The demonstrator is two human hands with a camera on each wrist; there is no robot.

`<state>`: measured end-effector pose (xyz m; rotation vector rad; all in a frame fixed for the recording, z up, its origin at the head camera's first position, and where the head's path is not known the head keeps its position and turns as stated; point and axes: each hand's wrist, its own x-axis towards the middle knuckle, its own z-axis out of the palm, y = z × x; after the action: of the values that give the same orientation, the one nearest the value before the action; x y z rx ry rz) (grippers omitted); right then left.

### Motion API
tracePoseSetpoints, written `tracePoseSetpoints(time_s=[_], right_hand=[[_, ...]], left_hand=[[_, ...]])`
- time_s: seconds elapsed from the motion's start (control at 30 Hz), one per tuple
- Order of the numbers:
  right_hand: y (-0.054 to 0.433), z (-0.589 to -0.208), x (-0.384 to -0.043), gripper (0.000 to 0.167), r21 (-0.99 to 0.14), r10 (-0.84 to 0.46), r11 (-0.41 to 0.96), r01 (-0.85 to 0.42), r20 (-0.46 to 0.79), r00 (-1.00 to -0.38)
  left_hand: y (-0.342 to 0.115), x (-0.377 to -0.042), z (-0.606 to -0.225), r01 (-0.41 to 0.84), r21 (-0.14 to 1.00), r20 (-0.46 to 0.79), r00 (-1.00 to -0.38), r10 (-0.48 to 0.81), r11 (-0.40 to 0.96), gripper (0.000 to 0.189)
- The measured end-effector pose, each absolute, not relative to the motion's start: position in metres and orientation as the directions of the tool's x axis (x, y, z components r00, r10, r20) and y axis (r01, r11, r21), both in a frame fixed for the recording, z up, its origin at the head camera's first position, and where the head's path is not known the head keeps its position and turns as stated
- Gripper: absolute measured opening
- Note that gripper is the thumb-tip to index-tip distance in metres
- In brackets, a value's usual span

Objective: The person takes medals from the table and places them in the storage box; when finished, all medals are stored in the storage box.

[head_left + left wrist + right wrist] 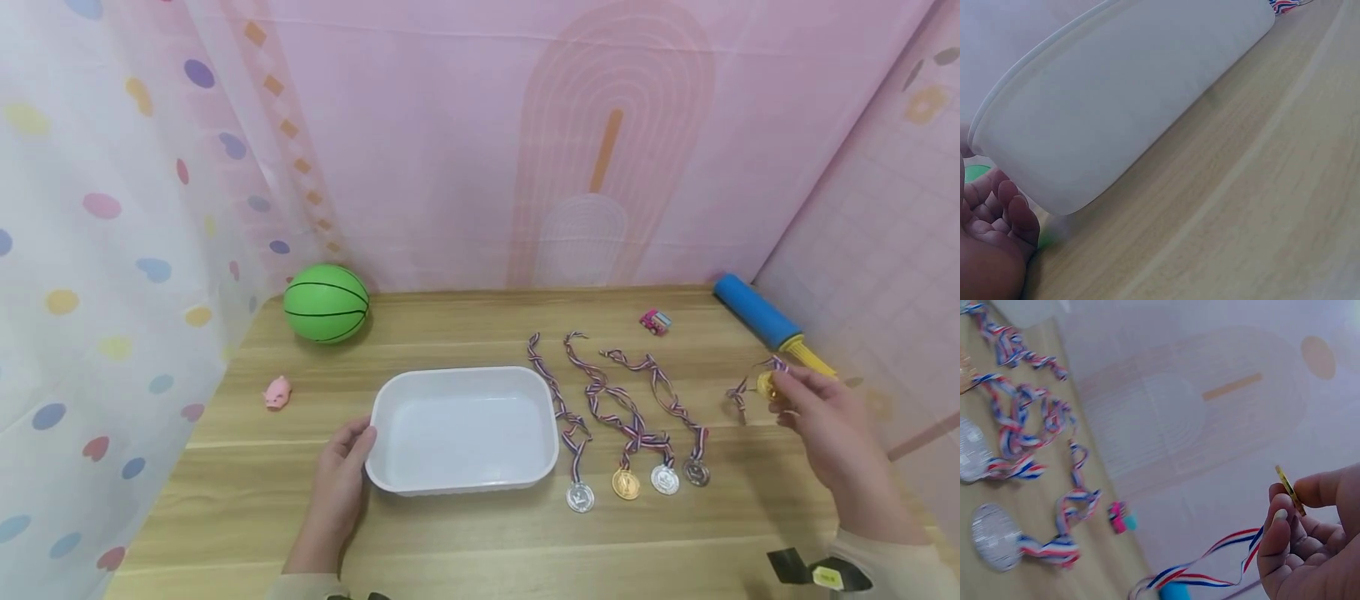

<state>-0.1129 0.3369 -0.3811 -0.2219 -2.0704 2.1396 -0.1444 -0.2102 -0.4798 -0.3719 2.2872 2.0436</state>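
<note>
A white rectangular plastic basin (pixel 465 442) stands on the table. My left hand (pixel 341 471) holds its left end, thumb at the rim and fingers bent against the outer wall. At the far right, my right hand (pixel 828 425) pinches a gold medal (pixel 1289 490) between thumb and fingers, raised over the table. Its red, white and blue ribbon (pixel 1210 556) hangs down from the hand. Between basin and right hand lie several medals with twisted ribbons: a silver medal (pixel 580 497), a gold-coloured medal (pixel 626 483), another silver medal (pixel 664 479) and a darker medal (pixel 697 472).
A green ball (pixel 326 304) sits at the back left, with a small pink pig toy (pixel 277 393) in front of it. Near the back right are a small pink toy (pixel 656 322) and a blue cylinder with a yellow handle (pixel 757 312). Printed curtains (pixel 420 150) border the table.
</note>
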Motion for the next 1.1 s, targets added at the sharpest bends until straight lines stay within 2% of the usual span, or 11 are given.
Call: tracePoseSetpoints(time_s=[0.13,0.33,0.63,0.8,0.93,1.1], right_hand=[[0.332,-0.362,-0.12,0.011,-0.993,0.195,-0.094,-0.075,0.055,-0.979],[0.314,-0.329,-0.126,0.013,-0.995,0.205,-0.063,-0.077,0.063,-0.977],[0.268,-0.3,-0.142,0.008,-0.983,0.059,-0.134,-0.127,0.12,-0.991],[0.241,-0.285,-0.148,0.009,-0.984,0.032,-0.102,-0.144,0.141,-0.989],[0.219,-0.273,-0.151,0.012,-0.988,0.008,-0.024,-0.152,0.151,-0.988],[0.191,-0.263,-0.155,0.011,-0.988,-0.085,0.069,-0.136,0.13,-0.988]], left_hand=[[-0.211,-0.145,-0.479,-0.215,0.971,-0.199,-0.97,-0.14,0.102,0.051],[-0.212,-0.145,-0.479,-0.224,0.969,-0.209,-0.967,-0.144,0.1,0.052],[-0.213,-0.145,-0.482,-0.226,0.971,-0.215,-0.968,-0.131,0.075,0.052],[-0.212,-0.145,-0.482,-0.211,0.976,-0.203,-0.971,-0.126,0.061,0.052],[-0.212,-0.146,-0.482,-0.218,0.974,-0.211,-0.97,-0.122,0.054,0.052],[-0.211,-0.148,-0.484,-0.222,0.974,-0.215,-0.968,-0.129,0.043,0.051]])
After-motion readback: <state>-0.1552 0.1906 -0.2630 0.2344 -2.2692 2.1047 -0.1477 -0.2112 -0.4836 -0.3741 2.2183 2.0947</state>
